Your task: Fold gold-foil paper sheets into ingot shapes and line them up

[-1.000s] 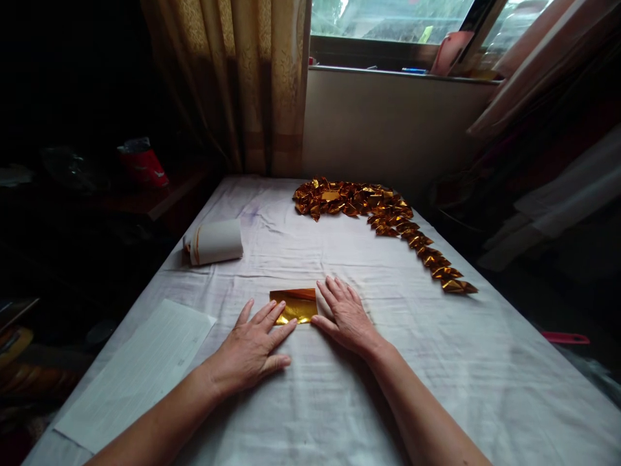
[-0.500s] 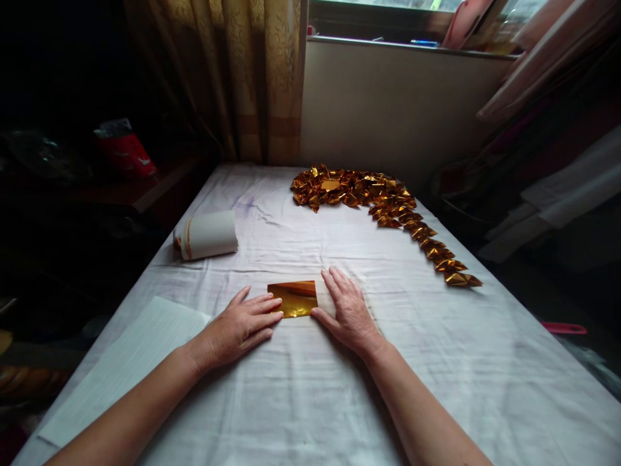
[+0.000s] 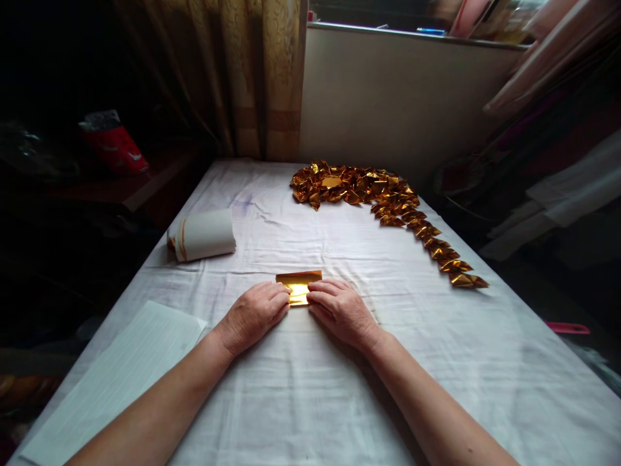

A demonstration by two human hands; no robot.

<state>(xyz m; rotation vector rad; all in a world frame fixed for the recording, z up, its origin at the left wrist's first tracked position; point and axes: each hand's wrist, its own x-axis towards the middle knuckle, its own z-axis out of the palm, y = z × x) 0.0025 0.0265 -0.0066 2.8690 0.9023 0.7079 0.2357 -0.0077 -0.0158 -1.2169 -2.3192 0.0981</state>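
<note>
A small sheet of shiny gold foil paper (image 3: pixel 299 292) lies on the white cloth between my hands, its far edge darker and orange. My left hand (image 3: pixel 256 315) has its fingers closed together on the left side of the sheet. On the right side, my right hand (image 3: pixel 342 312) grips the near part with bent fingers. Both thumbs are mostly hidden. Farther back, a long row of folded gold foil pieces (image 3: pixel 427 241) runs from a pile at the far edge down the right side.
A white roll (image 3: pixel 207 234) with a rubber band lies at left on the cloth-covered table (image 3: pixel 301 401). Nearer is a lined paper sheet (image 3: pixel 121 369). A red container (image 3: pixel 116 150) stands on a dark side surface. Curtains (image 3: pixel 264 77) and hanging clothes (image 3: pixel 577 181) flank the table.
Both hands have closed in on the foil paper, their flat fingers now bent against its sides. The sheet has shifted slightly up and right and looks narrower front to back.
</note>
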